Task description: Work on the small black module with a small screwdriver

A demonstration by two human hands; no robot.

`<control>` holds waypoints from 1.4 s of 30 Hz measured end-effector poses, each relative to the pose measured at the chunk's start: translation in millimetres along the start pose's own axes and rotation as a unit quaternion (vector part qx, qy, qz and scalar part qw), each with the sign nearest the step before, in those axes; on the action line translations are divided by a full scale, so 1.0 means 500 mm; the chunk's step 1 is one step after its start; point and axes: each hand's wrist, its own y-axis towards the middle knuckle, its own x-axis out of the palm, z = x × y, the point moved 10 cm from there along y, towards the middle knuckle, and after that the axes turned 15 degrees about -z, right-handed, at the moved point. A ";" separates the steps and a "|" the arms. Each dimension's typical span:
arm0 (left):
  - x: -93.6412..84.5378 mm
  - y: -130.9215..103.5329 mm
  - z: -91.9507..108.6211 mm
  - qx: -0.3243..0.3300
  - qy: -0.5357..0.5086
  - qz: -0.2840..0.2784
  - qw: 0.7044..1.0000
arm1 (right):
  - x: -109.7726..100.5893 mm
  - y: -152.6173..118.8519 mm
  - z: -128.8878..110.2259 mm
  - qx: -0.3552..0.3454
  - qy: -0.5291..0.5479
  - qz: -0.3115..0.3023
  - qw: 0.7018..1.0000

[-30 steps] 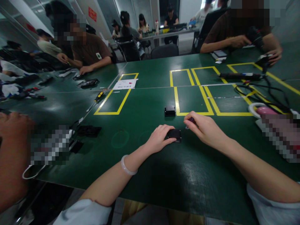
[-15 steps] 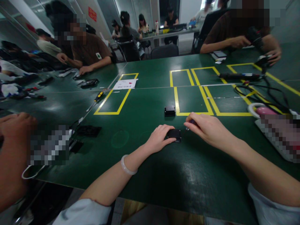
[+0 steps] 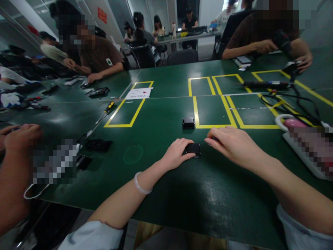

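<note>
My left hand [image 3: 177, 154] is closed around the left side of a small black box-shaped part [image 3: 194, 148] and keeps it on the green table [image 3: 166, 198]. Just right of that part, my right hand [image 3: 229, 143] has its fingers curled together on a slim screwdriver [image 3: 208, 145]. Its thin shaft points left toward the part's right side; the handle is mostly hidden by my fingers, and I cannot tell whether the tip touches. Behind the held part stands a second, similar black part [image 3: 188, 123].
Yellow tape outlines [image 3: 215, 126] mark the table. A yellow-black screwdriver [image 3: 109, 107] and a paper sheet [image 3: 138, 93] lie left of centre. At right are a pale tray [image 3: 299, 156], cables and a dark long tool [image 3: 266, 84]. A co-worker's hands [image 3: 22, 137] are at far left.
My right hand has turned slightly over the screwdriver, so its handle shows less. My left hand and the black part have stayed put. The co-worker's hands at far left have shifted.
</note>
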 end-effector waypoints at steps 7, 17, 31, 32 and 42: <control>-0.001 0.000 0.002 0.002 0.006 0.002 1.000 | -0.001 -0.004 -0.005 -0.011 0.006 0.015 1.000; -0.001 0.001 0.001 0.002 0.005 0.007 1.000 | 0.010 0.001 -0.008 -0.012 0.000 -0.006 1.000; -0.001 0.000 -0.001 0.001 -0.001 0.009 1.000 | 0.013 0.000 -0.009 -0.015 0.011 -0.010 1.000; -0.001 -0.001 0.000 0.001 -0.001 0.009 1.000 | 0.013 0.001 -0.008 -0.015 0.007 -0.009 1.000; -0.002 -0.001 0.001 0.003 0.000 0.012 1.000 | 0.006 -0.003 -0.015 -0.022 0.010 0.006 1.000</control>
